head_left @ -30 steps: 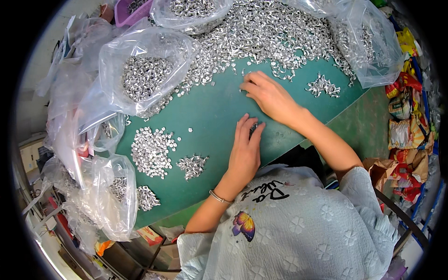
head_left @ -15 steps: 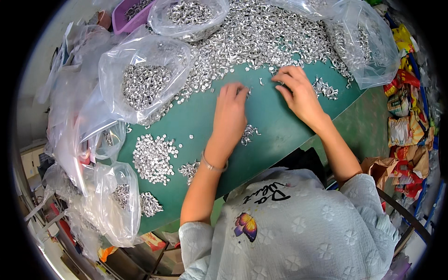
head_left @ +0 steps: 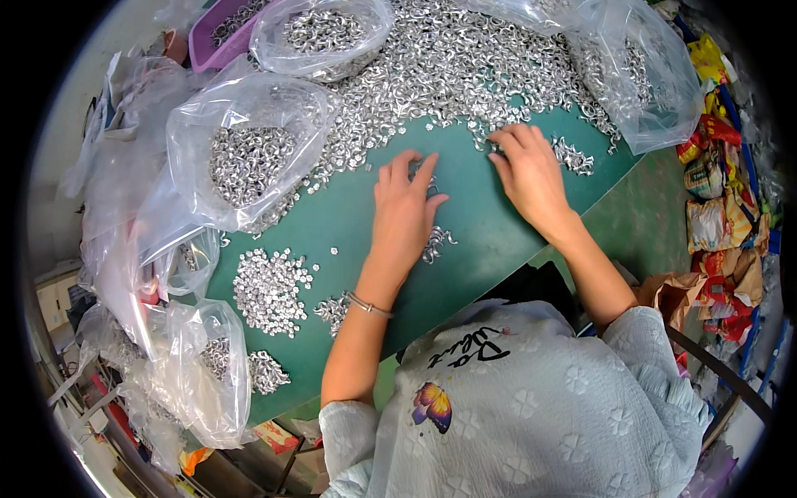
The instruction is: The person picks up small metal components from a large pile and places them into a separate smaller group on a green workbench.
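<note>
Small silver curved metal parts cover the far part of the green tabletop. My left hand is over the middle of the table, its thumb and fingers spread. A few metal parts show in the gap beside its index finger, not gripped. Below the left hand is a small cluster of curved parts. At the near edge of the big heap, my right hand has its fingers curled toward the thumb, with a small silver metal part between the tips. A small pile lies right of this hand.
Clear plastic bags of metal parts stand at the left, far side and far right. A purple basin is at the far left. Rounder silver pieces form a pile near another bag. Coloured packages line the right.
My left hand has drawn slightly back and opened, thumb now stretched out to the right. The right hand stays at the heap's edge. The whole view has shifted slightly.
</note>
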Action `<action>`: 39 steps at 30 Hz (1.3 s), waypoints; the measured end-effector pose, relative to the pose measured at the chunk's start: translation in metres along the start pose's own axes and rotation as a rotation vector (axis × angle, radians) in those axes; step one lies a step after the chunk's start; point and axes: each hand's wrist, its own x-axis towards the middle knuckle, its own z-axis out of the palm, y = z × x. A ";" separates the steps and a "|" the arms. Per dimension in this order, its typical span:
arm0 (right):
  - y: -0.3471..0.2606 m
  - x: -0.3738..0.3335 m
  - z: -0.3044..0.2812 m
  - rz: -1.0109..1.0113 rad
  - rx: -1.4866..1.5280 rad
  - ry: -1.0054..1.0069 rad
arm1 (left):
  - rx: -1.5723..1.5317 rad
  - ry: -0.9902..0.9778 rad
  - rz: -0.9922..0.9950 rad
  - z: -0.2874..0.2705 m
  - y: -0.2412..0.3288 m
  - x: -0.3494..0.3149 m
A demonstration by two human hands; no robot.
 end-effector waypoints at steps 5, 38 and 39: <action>-0.016 -0.006 0.027 -0.114 0.181 -0.088 | -0.085 0.024 -0.005 0.009 -0.012 -0.003; -0.035 0.028 0.043 -0.328 0.263 -0.310 | -0.075 0.248 -0.325 -0.034 -0.007 -0.047; -0.035 0.030 0.045 -0.366 0.326 -0.308 | -0.094 0.242 -0.340 -0.034 -0.005 -0.054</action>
